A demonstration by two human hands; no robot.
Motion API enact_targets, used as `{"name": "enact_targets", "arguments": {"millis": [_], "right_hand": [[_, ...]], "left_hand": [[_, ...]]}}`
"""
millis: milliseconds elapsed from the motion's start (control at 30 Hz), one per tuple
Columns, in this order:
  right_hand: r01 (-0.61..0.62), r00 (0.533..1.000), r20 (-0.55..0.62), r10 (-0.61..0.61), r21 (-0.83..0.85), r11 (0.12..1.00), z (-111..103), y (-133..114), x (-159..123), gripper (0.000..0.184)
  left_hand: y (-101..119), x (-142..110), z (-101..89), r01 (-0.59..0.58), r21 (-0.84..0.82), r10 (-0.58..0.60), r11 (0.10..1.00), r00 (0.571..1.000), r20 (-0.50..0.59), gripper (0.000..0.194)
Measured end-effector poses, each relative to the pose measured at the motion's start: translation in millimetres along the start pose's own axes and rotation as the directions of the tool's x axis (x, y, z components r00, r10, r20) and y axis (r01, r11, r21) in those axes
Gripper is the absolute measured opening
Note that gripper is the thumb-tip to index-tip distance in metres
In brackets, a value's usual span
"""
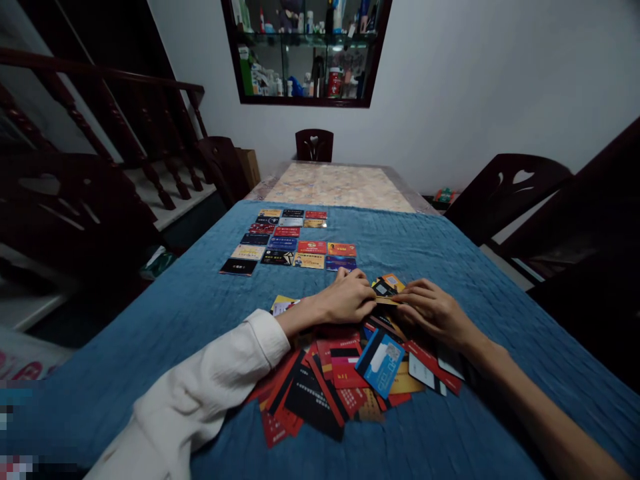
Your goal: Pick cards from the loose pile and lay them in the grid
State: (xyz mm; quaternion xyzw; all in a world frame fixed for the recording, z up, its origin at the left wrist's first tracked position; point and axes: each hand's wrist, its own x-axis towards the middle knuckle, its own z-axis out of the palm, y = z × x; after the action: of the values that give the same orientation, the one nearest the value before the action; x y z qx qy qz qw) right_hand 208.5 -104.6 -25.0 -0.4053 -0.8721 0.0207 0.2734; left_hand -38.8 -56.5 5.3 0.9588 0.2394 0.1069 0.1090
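No words, brands or numbers are coming through legibly. On the laid-out cards (pixel 283 243) on the left of the bench (pixel 345 187), tiny print is blurring. In the near pile (pixel 350 373), a blue card (pixel 379 363) is carrying a pale, code-like square, and a black card (pixel 313 403) is showing pale, unreadable lettering.

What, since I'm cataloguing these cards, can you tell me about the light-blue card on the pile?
The light-blue card, plastic-looking, has a black stripe along its left side, a white patch, pale lettering and a greyish square. It lies slanted atop the pile, overlapping a red card; neither the left hand nor the right hand touches it.
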Motion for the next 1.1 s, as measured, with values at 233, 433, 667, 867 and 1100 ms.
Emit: {"name": "enact_targets", "arguments": {"millis": [233, 433, 667, 867, 1100], "right_hand": [[0.019, 0.983, -0.182, -0.018, 0.008, 1.0, 8, 2, 1, 0.019], [-0.069, 0.978, -0.195, 0.078, 0.052, 0.996, 16, 6, -1, 0.028], [-0.16, 0.967, -0.192, 0.168, 0.056, 0.985, 25, 10, -3, 0.031], [-0.225, 0.956, -0.187, 0.227, 0.033, 0.974, 29, 13, -3, 0.027], [-0.246, 0.936, -0.225, 0.271, 0.133, 0.96, 22, 5, 2, 0.014]], "left_hand": [[-8, 4, 3.3, 0.04, -0.066, -0.044, 0.997, 0.997, -0.06, 0.028], [-13, 5, 6.3, 0.102, -0.124, -0.113, 0.987, 0.99, -0.086, 0.023], [-21, 6, 15.5, 0.131, -0.221, -0.169, 0.967, 0.971, -0.167, 0.027], [-24, 6, 18.3, 0.131, -0.243, -0.179, 0.961, 0.966, -0.188, 0.026], [-24, 6, 15.5, 0.176, -0.231, -0.219, 0.957, 0.96, -0.176, 0.027]]}}
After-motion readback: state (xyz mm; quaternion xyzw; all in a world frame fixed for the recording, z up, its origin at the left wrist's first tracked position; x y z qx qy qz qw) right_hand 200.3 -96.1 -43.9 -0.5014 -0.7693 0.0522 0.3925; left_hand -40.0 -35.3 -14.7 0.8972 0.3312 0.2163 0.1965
